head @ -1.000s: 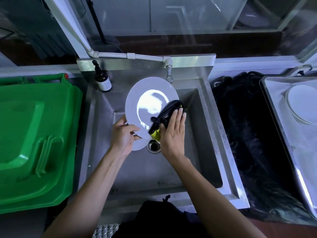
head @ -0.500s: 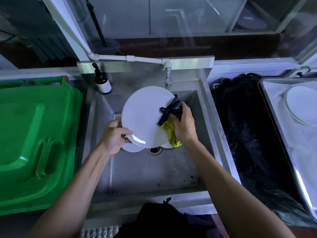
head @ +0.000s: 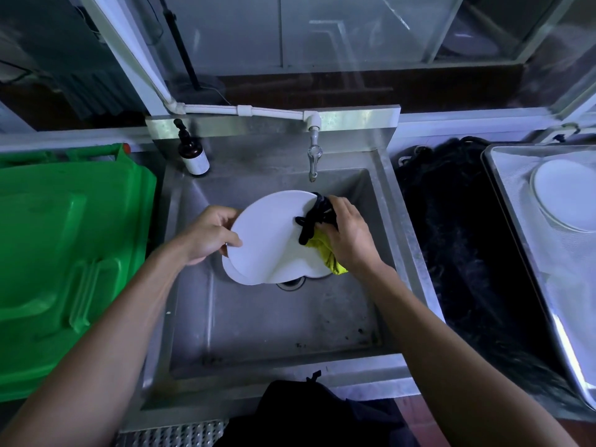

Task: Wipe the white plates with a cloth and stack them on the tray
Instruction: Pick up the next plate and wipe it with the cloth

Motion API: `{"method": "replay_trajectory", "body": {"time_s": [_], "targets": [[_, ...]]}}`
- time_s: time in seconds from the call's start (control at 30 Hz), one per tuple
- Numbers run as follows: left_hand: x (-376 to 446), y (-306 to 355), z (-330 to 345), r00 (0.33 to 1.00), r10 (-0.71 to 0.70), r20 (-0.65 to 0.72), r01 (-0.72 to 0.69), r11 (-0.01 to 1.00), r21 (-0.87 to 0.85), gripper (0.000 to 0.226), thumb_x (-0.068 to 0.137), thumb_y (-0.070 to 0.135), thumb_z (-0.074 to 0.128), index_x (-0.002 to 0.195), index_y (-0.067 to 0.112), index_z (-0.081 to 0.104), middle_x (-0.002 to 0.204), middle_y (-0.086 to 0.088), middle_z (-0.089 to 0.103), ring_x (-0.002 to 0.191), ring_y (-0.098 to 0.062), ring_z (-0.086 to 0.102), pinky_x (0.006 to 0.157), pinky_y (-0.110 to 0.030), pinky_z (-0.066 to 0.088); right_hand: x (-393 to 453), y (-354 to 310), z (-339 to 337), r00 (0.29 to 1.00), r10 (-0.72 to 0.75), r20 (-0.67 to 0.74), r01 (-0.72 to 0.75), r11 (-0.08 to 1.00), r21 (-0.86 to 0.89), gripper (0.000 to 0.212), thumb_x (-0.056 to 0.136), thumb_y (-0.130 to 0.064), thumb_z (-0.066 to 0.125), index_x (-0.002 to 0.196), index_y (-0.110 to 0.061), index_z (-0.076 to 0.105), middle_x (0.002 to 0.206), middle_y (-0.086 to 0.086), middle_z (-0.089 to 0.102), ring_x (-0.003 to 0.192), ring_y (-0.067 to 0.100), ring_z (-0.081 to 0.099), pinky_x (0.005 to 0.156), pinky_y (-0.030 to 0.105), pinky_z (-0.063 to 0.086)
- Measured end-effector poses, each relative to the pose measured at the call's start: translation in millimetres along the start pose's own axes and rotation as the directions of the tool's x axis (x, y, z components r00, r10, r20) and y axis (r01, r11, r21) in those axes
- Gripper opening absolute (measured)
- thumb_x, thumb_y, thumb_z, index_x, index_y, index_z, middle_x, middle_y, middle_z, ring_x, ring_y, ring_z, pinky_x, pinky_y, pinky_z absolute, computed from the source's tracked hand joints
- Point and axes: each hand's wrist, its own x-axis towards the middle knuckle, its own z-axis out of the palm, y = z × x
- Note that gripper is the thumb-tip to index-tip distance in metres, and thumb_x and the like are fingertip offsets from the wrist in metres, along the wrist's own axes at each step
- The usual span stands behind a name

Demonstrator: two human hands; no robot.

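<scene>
Since a moment ago I have tipped the plate [head: 267, 237] flatter and lower over the sink [head: 383, 175], my cloth [head: 317, 232] sliding to its right rim. My left hand [head: 206, 233] pinches the left edge; my right hand [head: 350, 235] has its fingers curled round the cloth. More plates [head: 237, 274] wait beneath; at least one plate [head: 564, 195] already lies on the tray [head: 503, 201]. Much remains, I judge.

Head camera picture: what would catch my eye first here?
A round white plate held over the steel sink: the left hand grips its edge while the right hand presses a black and yellow cloth to it. A big green plastic bin lid fills the left; a metal tray with another plate sits far right.
</scene>
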Motion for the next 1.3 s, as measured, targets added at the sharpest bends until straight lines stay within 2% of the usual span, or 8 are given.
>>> {"method": "replay_trajectory", "body": {"time_s": [0.23, 0.5, 0.63, 0.73, 0.83, 0.93, 1.17, 1.3], "targets": [[7.6, 9.7, 3.3, 0.997, 0.056, 0.052, -0.062, 0.992, 0.11, 0.043, 0.064, -0.001, 0.062, 0.102, 0.01, 0.077, 0.109, -0.027, 0.072, 0.089, -0.025, 0.066, 0.083, -0.043, 0.05, 0.6, -6.1, -7.3, 0.99, -0.129, -0.063, 0.122, 0.988, -0.099, 0.03, 0.087, -0.011, 0.067, 0.115, -0.01, 0.057, 0.105, 0.005, 0.059, 0.089, 0.029, 0.05, 0.078, 0.045, 0.045], [15.0, 9.1, 27.5, 0.983, 0.127, -0.131, -0.118, 0.991, 0.068, 0.063, 0.073, -0.007, 0.059, 0.09, 0.051, 0.078, 0.096, 0.011, 0.078, 0.087, -0.01, 0.069, 0.086, -0.037, 0.053, -8.0, -16.7, -12.1, 0.958, -0.144, -0.247, 0.101, 0.979, -0.177, 0.037, 0.071, 0.008, 0.062, 0.106, -0.004, 0.061, 0.096, 0.01, 0.058, 0.084, 0.033, 0.048, 0.072, 0.049, 0.045], [10.0, 3.7, 39.1, 0.958, 0.134, -0.255, -0.177, 0.972, -0.154, 0.05, 0.074, -0.003, 0.06, 0.099, 0.036, 0.08, 0.105, 0.006, 0.078, 0.104, -0.017, 0.072, 0.094, -0.041, 0.055, -11.8, -11.2, -17.7, 0.933, -0.121, -0.339, 0.074, 0.986, -0.148, 0.046, 0.068, 0.01, 0.059, 0.112, -0.004, 0.063, 0.1, 0.01, 0.059, 0.088, 0.034, 0.049, 0.074, 0.05, 0.046], [-1.6, -11.3, 45.8, 0.915, -0.103, -0.39, -0.1, 0.879, -0.466, 0.02, 0.079, 0.016, 0.065, 0.095, 0.016, 0.076, 0.106, -0.013, 0.077, 0.094, -0.029, 0.076, 0.077, -0.038, 0.063, -14.2, -6.3, -21.4, 0.902, -0.14, -0.408, 0.08, 0.984, -0.162, 0.047, 0.067, 0.012, 0.059, 0.11, -0.005, 0.062, 0.101, 0.008, 0.06, 0.087, 0.03, 0.048, 0.073, 0.047, 0.044], [-11.1, -16.9, 63.5, 0.93, -0.354, -0.101, 0.177, 0.669, -0.722, 0.053, 0.097, 0.049, 0.055, 0.106, -0.002, 0.069, 0.112, -0.026, 0.073, 0.087, -0.04, 0.075, 0.063, -0.04, 0.063, -17.4, -4.2, -19.3, 0.883, -0.18, -0.434, 0.106, 0.976, -0.188, 0.049, 0.068, 0.015, 0.065, 0.111, -0.007, 0.063, 0.107, 0.006, 0.061, 0.088, 0.029, 0.048, 0.073, 0.043, 0.042], [-5.5, -2.7, 79.1, 0.941, -0.325, 0.095, 0.261, 0.521, -0.813, 0.084, 0.087, 0.074, 0.054, 0.117, -0.004, 0.062, 0.112, -0.023, 0.074, 0.094, -0.045, 0.073, 0.062, -0.041, 0.062, -22.1, -6.1, -12.2, 0.873, -0.234, -0.427, 0.147, 0.963, -0.227, 0.049, 0.069, 0.016, 0.062, 0.111, -0.008, 0.063, 0.11, 0.006, 0.062, 0.093, 0.031, 0.052, 0.074, 0.044, 0.042], [9.5, 22.0, 92.6, 0.946, -0.323, 0.039, 0.146, 0.315, -0.938, 0.032, 0.096, 0.011, 0.063, 0.119, -0.011, 0.058, 0.099, -0.029, 0.074, 0.086, -0.041, 0.075, 0.061, -0.042, 0.062, -37.0, 1.7, 0.7, 0.891, -0.259, -0.372, 0.156, 0.946, -0.285, 0.052, 0.067, 0.017, 0.061, 0.113, -0.008, 0.066, 0.118, 0.002, 0.062, 0.106, 0.027, 0.051, 0.085, 0.04, 0.039], [10.2, 19.3, 93.5, 0.949, -0.314, 0.007, 0.096, 0.268, -0.959, 0.014, 0.096, 0.001, 0.06, 0.107, -0.007, 0.063, 0.091, -0.024, 0.075, 0.083, -0.036, 0.076, 0.062, -0.042, 0.063, -40.5, 10.6, -5.6, 0.928, -0.267, -0.26, 0.198, 0.944, -0.263, 0.057, 0.072, 0.012, 0.063, 0.123, -0.014, 0.06, 0.126, -0.004, 0.057, 0.113, 0.024, 0.049, 0.093, 0.034, 0.035]]}}
